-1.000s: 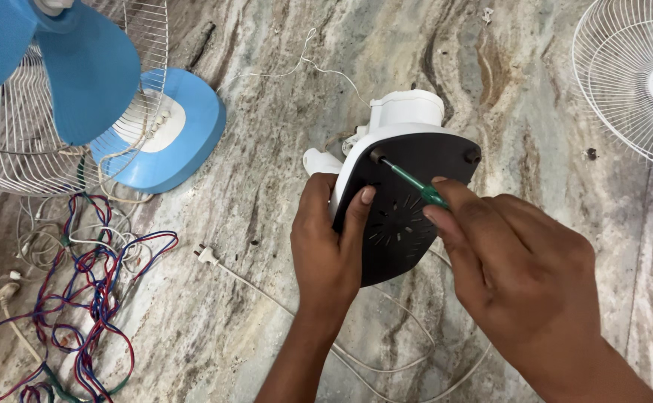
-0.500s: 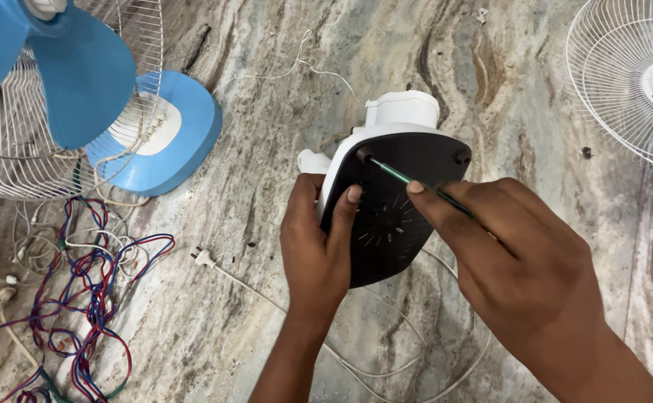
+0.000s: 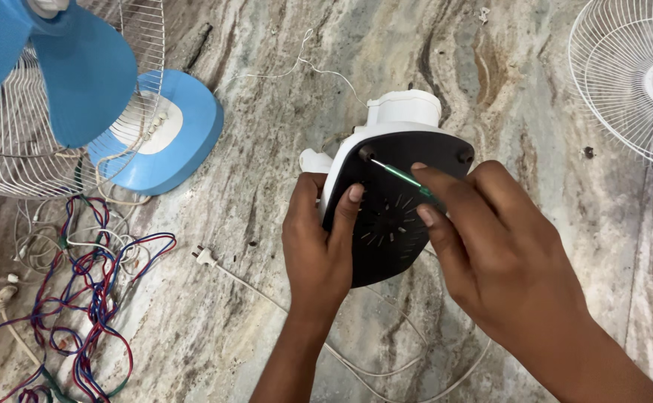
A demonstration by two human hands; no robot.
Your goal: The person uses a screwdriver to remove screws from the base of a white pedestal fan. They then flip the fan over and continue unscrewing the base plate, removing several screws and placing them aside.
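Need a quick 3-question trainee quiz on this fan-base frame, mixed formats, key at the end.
1. True or false: the left hand grips the edge of the black base plate.
2. Which tool does the right hand hold? A) pliers B) green-handled screwdriver C) hammer
3. Fill in: the screwdriver tip sits at a screw hole near the plate's upper ____ corner in the picture.

Key:
1. True. The fingers wrap the plate's left edge, steadying the white fan housing.
2. B
3. left

Also in view: a blue fan, a tangle of coloured wires and a white plug on the stone floor.
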